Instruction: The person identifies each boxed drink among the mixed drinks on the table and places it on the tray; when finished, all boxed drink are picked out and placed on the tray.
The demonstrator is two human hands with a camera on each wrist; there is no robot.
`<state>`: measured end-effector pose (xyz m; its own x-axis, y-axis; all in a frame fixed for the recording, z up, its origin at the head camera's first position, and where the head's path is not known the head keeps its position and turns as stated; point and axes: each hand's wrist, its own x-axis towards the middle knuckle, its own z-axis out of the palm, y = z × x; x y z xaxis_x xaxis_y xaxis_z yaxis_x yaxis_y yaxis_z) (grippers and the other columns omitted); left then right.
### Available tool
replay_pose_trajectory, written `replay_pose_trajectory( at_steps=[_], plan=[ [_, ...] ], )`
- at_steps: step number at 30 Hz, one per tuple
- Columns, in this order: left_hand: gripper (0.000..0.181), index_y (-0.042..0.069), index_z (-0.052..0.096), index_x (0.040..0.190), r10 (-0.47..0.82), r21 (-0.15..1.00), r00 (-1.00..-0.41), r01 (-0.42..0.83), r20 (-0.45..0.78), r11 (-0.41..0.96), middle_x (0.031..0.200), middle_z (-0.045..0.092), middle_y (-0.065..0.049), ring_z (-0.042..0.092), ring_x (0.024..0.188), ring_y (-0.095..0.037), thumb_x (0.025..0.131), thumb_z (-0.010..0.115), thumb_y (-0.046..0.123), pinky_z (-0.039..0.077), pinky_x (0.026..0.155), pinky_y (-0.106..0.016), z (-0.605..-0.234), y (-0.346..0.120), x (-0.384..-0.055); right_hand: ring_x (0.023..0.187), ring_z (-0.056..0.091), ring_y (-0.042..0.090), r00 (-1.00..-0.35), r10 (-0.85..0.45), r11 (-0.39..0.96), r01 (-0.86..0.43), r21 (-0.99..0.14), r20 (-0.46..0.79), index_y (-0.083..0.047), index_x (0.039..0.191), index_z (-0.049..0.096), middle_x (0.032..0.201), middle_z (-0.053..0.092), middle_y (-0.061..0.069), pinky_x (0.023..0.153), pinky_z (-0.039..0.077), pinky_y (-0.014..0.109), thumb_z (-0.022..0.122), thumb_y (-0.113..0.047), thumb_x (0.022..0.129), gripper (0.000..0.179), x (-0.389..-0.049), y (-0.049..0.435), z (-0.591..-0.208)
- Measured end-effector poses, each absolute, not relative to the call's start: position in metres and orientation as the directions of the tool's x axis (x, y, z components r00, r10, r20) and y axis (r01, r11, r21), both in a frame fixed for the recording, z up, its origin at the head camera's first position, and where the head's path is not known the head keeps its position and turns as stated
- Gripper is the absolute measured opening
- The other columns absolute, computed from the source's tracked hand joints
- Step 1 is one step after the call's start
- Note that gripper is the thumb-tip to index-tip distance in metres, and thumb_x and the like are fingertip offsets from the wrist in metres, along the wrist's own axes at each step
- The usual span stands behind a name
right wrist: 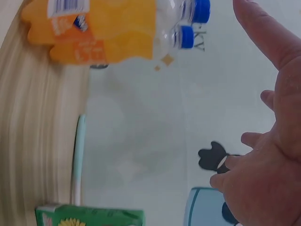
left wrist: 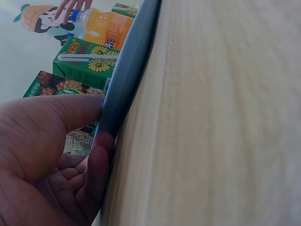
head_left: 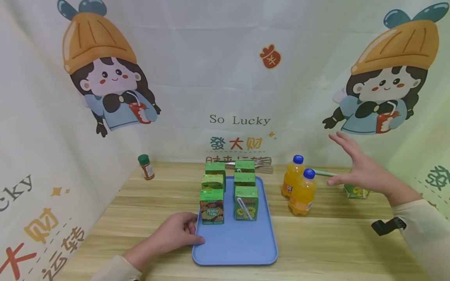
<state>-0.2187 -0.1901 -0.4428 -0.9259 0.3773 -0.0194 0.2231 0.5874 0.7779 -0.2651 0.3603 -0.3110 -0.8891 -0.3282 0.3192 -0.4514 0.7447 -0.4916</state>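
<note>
My left hand (head_left: 177,230) pinches the left rim of a blue tray (head_left: 235,244), its thumb on the rim in the left wrist view. Two rows of several green drink cartons stand on the tray. The front left carton (head_left: 212,212) has a brown picture; the front right carton (head_left: 246,207) shows yellow flowers and a white straw. In the air over the right side of the table, my right hand (head_left: 367,171) has its fingers spread and holds nothing. Partly hidden behind it is another green carton (head_left: 356,192). Two orange drink bottles (head_left: 303,199) with blue caps stand left of this hand.
At the back left stands a spice jar (head_left: 147,168) with a green lid. Metal utensils (head_left: 264,161) lie behind the tray. A pale green stick-like thing (head_left: 325,173) lies behind the bottles. A printed cloth (head_left: 183,78) hangs along the wooden table's back.
</note>
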Motion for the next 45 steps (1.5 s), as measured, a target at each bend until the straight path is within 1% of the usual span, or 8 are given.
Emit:
replay_pose_trajectory(
  at_steps=[3,9,14,19,27,30,38,45],
  plan=[
    [0.072,-0.014,0.066,0.136,0.376,0.777,-0.927,0.225,-0.016,0.588,0.086,0.066,-0.001,0.060,0.072,-0.016,0.083,0.099,0.021,0.049,0.060,-0.026,-0.443,-0.191,-0.219,0.160,0.014,0.065,-0.890,-0.330,0.756,-0.449,-0.476,0.315,-0.020,0.180,0.018,0.184,-0.001,0.024,0.101,0.028,0.096,0.103,-0.027,0.077,0.133,-0.268,0.369,-0.314],
    [0.073,-0.015,0.066,0.137,0.383,0.778,-0.924,0.229,-0.016,0.585,0.086,0.066,-0.001,0.061,0.072,-0.016,0.084,0.099,0.021,0.049,0.060,-0.026,-0.443,-0.191,-0.219,0.159,0.010,0.067,-0.901,-0.326,0.769,-0.429,-0.473,0.287,-0.013,0.179,0.017,0.183,-0.003,0.029,0.103,0.026,0.096,0.104,-0.022,0.077,0.134,-0.272,0.384,-0.319],
    [0.073,-0.015,0.065,0.137,0.383,0.784,-0.923,0.219,-0.027,0.581,0.086,0.066,-0.002,0.060,0.072,-0.016,0.084,0.099,0.021,0.049,0.060,-0.025,-0.442,-0.190,-0.219,0.159,0.008,0.067,-0.912,-0.320,0.796,-0.407,-0.448,0.258,-0.010,0.178,0.016,0.181,-0.003,0.032,0.106,0.024,0.095,0.104,-0.024,0.078,0.133,-0.277,0.398,-0.325],
    [0.071,-0.015,0.065,0.137,0.394,0.791,-0.919,0.225,-0.022,0.569,0.086,0.066,-0.001,0.059,0.070,-0.015,0.085,0.098,0.019,0.049,0.060,-0.026,-0.442,-0.190,-0.218,0.158,0.008,0.069,-0.920,-0.316,0.817,-0.388,-0.426,0.232,-0.007,0.177,0.018,0.179,0.001,0.036,0.107,0.022,0.095,0.104,-0.027,0.077,0.133,-0.281,0.412,-0.331],
    [0.068,-0.015,0.065,0.136,0.394,0.795,-0.919,0.232,-0.010,0.560,0.085,0.065,-0.001,0.059,0.070,-0.016,0.085,0.098,0.017,0.048,0.059,-0.026,-0.442,-0.189,-0.219,0.154,0.016,0.071,-0.917,-0.333,0.834,-0.395,-0.386,0.219,-0.004,0.173,0.028,0.174,0.012,0.041,0.106,0.025,0.094,0.105,-0.026,0.076,0.126,-0.286,0.426,-0.340],
    [0.068,-0.014,0.066,0.136,0.391,0.790,-0.920,0.229,-0.016,0.569,0.086,0.065,-0.001,0.059,0.070,-0.016,0.085,0.098,0.018,0.048,0.059,-0.026,-0.442,-0.190,-0.219,0.152,0.017,0.072,-0.922,-0.335,0.845,-0.386,-0.371,0.195,-0.002,0.172,0.029,0.172,0.014,0.042,0.106,0.026,0.094,0.105,-0.025,0.076,0.124,-0.288,0.430,-0.343],
    [0.068,-0.014,0.066,0.135,0.391,0.793,-0.920,0.227,-0.015,0.566,0.086,0.065,-0.001,0.059,0.070,-0.017,0.085,0.098,0.018,0.048,0.060,-0.026,-0.441,-0.190,-0.217,0.148,0.024,0.072,-0.937,-0.329,0.871,-0.350,-0.346,0.118,0.002,0.165,0.041,0.168,0.023,0.045,0.108,0.029,0.091,0.103,-0.029,0.078,0.112,-0.292,0.437,-0.346],
    [0.068,-0.014,0.066,0.136,0.384,0.792,-0.923,0.221,-0.018,0.569,0.086,0.065,-0.001,0.059,0.071,-0.017,0.085,0.098,0.017,0.048,0.060,-0.026,-0.440,-0.189,-0.217,0.143,0.039,0.066,-0.941,-0.331,0.867,-0.333,-0.370,0.072,0.005,0.162,0.045,0.162,0.039,0.042,0.108,0.037,0.087,0.102,-0.031,0.081,0.106,-0.297,0.440,-0.351]
  ],
)
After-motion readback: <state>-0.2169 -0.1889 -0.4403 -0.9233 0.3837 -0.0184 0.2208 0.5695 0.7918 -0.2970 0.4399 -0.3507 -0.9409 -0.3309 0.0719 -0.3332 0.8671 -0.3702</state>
